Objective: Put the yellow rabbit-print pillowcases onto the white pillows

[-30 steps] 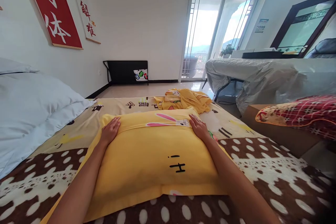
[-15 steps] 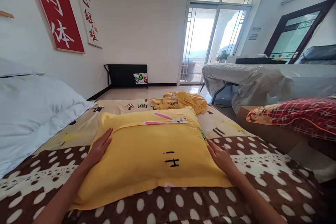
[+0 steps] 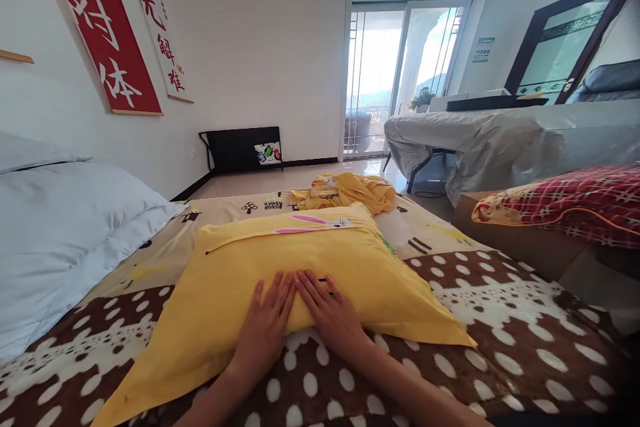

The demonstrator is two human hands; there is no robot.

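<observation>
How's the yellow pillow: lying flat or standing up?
Lying flat. The pillow rests broad side up on the blanket, left hand and right hand on it.

Bright glare through glass doors [image 3: 403,73]

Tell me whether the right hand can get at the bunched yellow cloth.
Probably, by stretching forward: the right hand is on the yellow pillow, which lies between, but the top of the cloth is uncovered.

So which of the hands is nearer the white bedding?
Left. The left hand rests on the yellow pillow, right of the white bedding; the right hand rests farther right.
</observation>
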